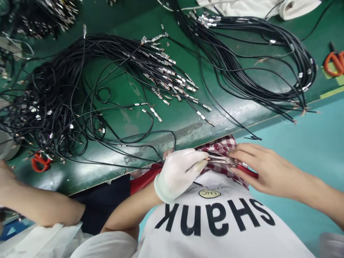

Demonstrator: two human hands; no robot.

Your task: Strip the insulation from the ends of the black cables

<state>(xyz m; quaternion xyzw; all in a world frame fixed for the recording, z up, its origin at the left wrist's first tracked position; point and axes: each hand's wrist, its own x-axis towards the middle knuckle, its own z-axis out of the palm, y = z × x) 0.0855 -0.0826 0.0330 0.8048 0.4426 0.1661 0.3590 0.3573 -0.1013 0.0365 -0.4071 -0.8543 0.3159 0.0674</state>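
Note:
My left hand (178, 173) wears a white glove and is closed in a pinch on a thin black wire (150, 166) with a bare copper tip. That wire trails back over the green table's edge (188, 132). My right hand (255, 165) is bare and grips red-handled pliers (228, 163), whose metal jaws point left and meet the wire's tip at the gloved fingertips. Both hands work just below the table edge, over a red and white checked cloth (223, 147) on my lap.
Large bundles of black wires with metal terminals (166, 77) cover the table, with another coil (258, 53) at the right. A red-handled tool (40, 162) lies at the left and an orange-handled one (333, 62) at the far right. Another person's bare arm (37, 206) rests at the lower left.

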